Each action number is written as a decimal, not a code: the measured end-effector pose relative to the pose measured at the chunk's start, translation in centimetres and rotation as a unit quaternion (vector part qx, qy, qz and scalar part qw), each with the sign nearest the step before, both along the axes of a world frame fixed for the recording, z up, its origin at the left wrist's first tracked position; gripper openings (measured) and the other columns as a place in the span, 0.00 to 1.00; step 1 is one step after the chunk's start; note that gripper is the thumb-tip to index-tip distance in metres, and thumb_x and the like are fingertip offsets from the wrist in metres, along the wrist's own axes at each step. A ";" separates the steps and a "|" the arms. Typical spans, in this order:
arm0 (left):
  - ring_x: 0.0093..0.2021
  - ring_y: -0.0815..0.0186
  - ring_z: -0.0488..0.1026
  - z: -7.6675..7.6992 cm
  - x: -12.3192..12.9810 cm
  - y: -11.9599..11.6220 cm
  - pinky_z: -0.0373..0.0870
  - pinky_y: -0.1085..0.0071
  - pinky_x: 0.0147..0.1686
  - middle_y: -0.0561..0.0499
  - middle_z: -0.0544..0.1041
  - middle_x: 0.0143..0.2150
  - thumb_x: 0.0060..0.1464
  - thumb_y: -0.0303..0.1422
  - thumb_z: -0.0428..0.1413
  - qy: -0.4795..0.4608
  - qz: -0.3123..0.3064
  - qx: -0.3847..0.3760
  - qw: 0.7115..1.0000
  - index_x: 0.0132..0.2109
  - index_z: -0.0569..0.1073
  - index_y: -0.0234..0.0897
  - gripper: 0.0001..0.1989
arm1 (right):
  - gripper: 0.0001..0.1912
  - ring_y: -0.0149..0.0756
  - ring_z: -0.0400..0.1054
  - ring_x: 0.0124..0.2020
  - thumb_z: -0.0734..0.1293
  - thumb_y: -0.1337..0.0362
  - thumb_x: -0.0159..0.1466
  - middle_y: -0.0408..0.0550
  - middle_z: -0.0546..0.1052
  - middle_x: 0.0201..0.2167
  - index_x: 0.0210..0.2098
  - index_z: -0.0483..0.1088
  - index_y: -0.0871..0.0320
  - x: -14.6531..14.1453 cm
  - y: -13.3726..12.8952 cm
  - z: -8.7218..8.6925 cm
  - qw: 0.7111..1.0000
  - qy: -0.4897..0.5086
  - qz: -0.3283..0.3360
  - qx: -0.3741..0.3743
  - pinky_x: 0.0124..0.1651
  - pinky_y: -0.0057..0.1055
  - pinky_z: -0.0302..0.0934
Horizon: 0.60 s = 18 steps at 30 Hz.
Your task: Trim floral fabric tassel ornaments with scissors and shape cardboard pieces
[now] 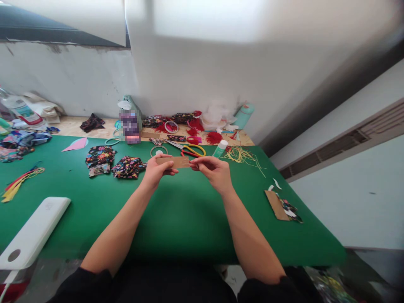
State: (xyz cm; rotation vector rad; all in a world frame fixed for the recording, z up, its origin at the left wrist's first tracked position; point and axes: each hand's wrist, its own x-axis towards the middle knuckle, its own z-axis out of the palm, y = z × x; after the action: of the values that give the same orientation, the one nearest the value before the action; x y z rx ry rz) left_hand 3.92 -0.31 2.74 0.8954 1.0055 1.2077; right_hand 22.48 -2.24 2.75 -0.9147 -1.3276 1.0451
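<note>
A short brown cardboard strip (180,163) is held up level above the green tabletop. My left hand (157,171) is closed on its left part, thumb in front and fingers behind. The fingertips of my right hand (215,171) pinch together at the strip's right end; a small dark bit shows there, too small to name. Just beyond the hands lie scissors (199,150) with yellow and red handles. A green glue stick (220,148) with a white cap stands behind my right hand. Floral fabric bundles (128,167) lie left of my left hand.
A white power bank (38,229) with a cable is at the near left. Yellow cords (243,155) and a cardboard piece (276,205) with scraps lie to the right. Red tassels (213,137) and a turquoise bottle (244,115) stand along the wall. A pink paper (75,144) lies at left.
</note>
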 end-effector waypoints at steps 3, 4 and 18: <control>0.19 0.65 0.75 0.0 0.1 -0.1 0.71 0.74 0.20 0.49 0.75 0.24 0.36 0.28 0.62 0.001 0.000 -0.001 1.000 0.37 0.68 0.30 0.18 | 0.06 0.36 0.76 0.33 0.68 0.62 0.56 0.46 0.80 0.30 0.31 0.75 0.57 0.0 0.0 0.0 1.000 0.003 0.001 -0.004 0.42 0.39 0.73; 0.19 0.65 0.75 0.0 0.1 -0.1 0.71 0.74 0.20 0.49 0.75 0.25 0.36 0.28 0.62 0.003 0.000 -0.001 1.000 0.37 0.68 0.30 0.18 | 0.06 0.36 0.76 0.33 0.68 0.62 0.56 0.46 0.80 0.30 0.31 0.74 0.57 0.0 0.1 0.0 1.000 0.004 0.003 -0.004 0.42 0.39 0.73; 0.19 0.65 0.74 0.1 0.3 -0.2 0.72 0.74 0.20 0.50 0.75 0.23 0.35 0.29 0.63 0.012 0.001 -0.003 1.000 0.37 0.68 0.31 0.19 | 0.10 0.37 0.76 0.35 0.63 0.69 0.56 0.45 0.80 0.31 0.27 0.77 0.56 0.1 -0.1 0.4 0.999 0.027 -0.018 -0.008 0.45 0.42 0.72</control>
State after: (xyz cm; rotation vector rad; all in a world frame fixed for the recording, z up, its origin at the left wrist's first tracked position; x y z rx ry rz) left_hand 4.19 -0.48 2.84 0.9060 1.0292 1.1984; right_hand 22.57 -2.31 3.12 -0.9135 -1.2545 1.0473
